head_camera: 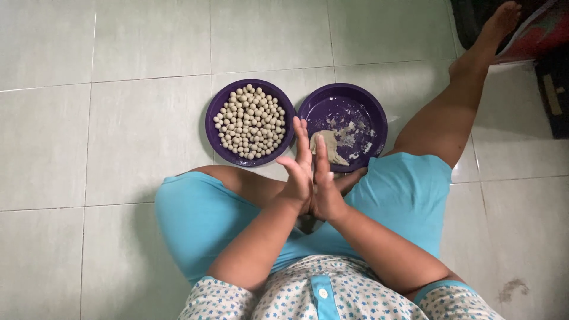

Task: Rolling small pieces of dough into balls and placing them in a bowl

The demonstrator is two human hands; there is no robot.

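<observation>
My left hand (298, 172) and my right hand (325, 178) are pressed palm to palm, fingers straight and pointing away from me, above my lap. Whatever lies between the palms is hidden. Just beyond the fingertips sit two purple round plates on the tiled floor. The left plate (217, 106) holds several small pale dough balls (250, 121). The right plate (373, 109) holds a lump of pale dough (332, 148) and smeared scraps.
I sit on a pale tiled floor (118, 118) in turquoise shorts, left knee (178, 201) bent inward, right leg (462, 101) stretched to the upper right. Dark and red objects (539, 35) lie in the top right corner.
</observation>
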